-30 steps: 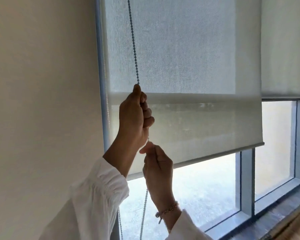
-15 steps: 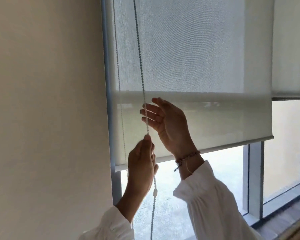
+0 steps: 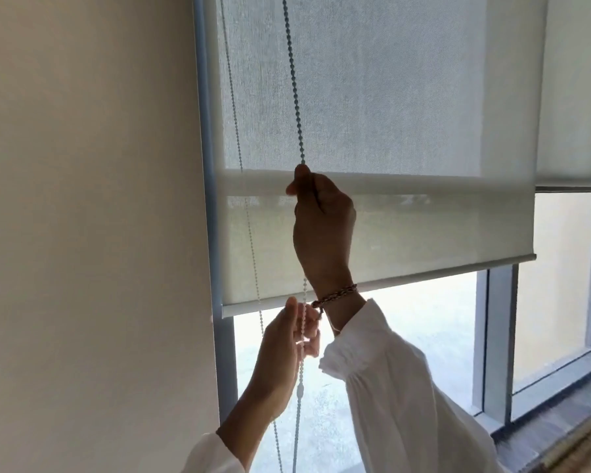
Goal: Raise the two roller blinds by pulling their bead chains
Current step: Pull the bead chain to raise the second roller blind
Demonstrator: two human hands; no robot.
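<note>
Nearest the camera, two white sleeves (image 3: 400, 404) reach up toward the window. The left hand (image 3: 284, 349) sits low, just under the blind's bottom bar (image 3: 423, 276), its fingers loosely curled with the front strand of the bead chain (image 3: 292, 80) running between thumb and fingertips; whether it truly grips is hard to tell. The right hand (image 3: 321, 220), a braided bracelet (image 3: 335, 297) on its wrist, is higher up and closed in a fist, pinching the same strand at its top.

The chain looks light and limp, its small beads giving good purchase; it is probably best taken on the front strand, high up, with a firm pinch. A plastic joiner (image 3: 301, 390) hangs below the left hand.

Farther back, two strands of one chain loop show, front and rear. Two blinds are visible: the near blind (image 3: 406, 131), partly raised over the glass, and a second blind (image 3: 577, 97) at the right edge.
</note>
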